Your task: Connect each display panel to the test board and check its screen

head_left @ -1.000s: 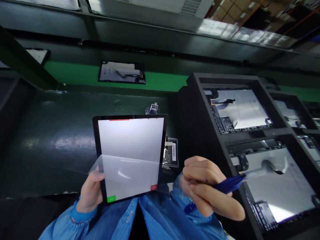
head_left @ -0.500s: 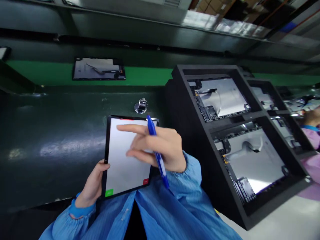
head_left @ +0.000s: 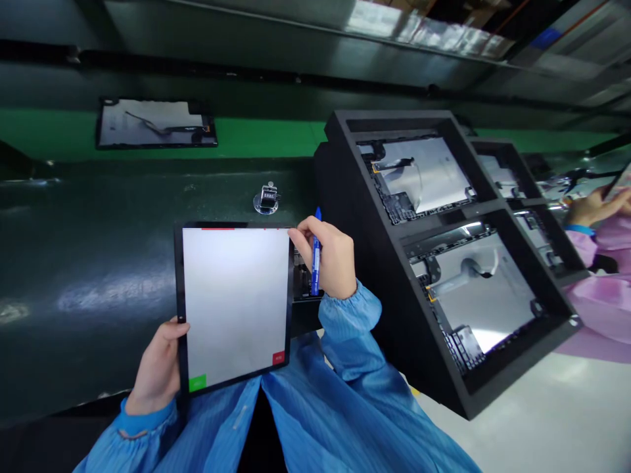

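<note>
So from where I'm standing, the tablet (head_left: 234,305) is propped up in front of the person's chest, screen lit blank white with a small green button at the bottom left and a red one at the bottom right. Long axis runs away from the body, top edge tipped toward the dark bench (head_left: 98,263).

Left hand (head_left: 158,368) is wrapped around the lower left edge, thumb on the bezel, so that one carries the weight. Right hand (head_left: 328,259) is up at the top right corner, fingertips pinching or touching that corner, and it's also got a blue pen (head_left: 316,253) tucked upright in the closed fingers. The two hands sit on diagonally opposite corners, left low and near the body, right high and further out. Anything happening at the far edge, the right hand is the closer one; the coloured buttons are nearer the left.

Just beyond the top edge there's a little tally counter (head_left: 267,198) on the bench, near but not touching. Right of the right hand stands a black foam rack (head_left: 345,171) with opened-up tablet backs in its slots. Another tablet back lies on the green belt (head_left: 261,138) at the far left. A co-worker's hand (head_left: 589,209) in a pink sleeve shows at the far right, well apart.
</note>
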The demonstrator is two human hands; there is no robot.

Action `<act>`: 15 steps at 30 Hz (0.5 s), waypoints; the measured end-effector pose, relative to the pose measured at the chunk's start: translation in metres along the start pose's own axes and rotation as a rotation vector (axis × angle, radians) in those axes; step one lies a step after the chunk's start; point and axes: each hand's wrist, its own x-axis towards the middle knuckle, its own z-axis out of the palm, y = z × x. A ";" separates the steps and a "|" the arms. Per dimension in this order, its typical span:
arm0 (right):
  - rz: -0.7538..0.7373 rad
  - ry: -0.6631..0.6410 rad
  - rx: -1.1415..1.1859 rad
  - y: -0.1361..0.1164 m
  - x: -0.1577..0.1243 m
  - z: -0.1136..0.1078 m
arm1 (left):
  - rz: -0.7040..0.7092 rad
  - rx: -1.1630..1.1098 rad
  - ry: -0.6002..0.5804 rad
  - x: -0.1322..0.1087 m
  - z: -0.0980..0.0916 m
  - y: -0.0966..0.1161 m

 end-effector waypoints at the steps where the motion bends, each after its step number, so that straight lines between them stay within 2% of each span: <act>1: -0.034 0.011 -0.032 -0.001 0.000 0.001 | 0.004 0.001 -0.003 -0.002 0.001 0.001; 4: -0.177 0.043 0.058 -0.011 0.003 -0.002 | 0.047 0.043 -0.006 -0.003 0.004 0.000; 7: -0.304 -0.035 0.418 -0.031 0.014 -0.006 | 0.037 0.096 -0.003 -0.001 0.007 -0.004; 9: -0.326 -0.107 0.645 -0.044 0.024 -0.004 | 0.007 0.119 -0.023 0.001 0.008 -0.006; 11: -0.245 -0.109 0.786 -0.051 0.033 0.000 | -0.006 0.132 -0.030 0.001 0.008 -0.007; 14: 0.021 0.021 0.914 -0.050 0.036 0.007 | -0.014 0.122 0.013 0.001 0.007 -0.005; 15: 0.058 0.014 0.955 -0.047 0.035 0.009 | -0.012 0.119 0.032 0.000 0.007 -0.004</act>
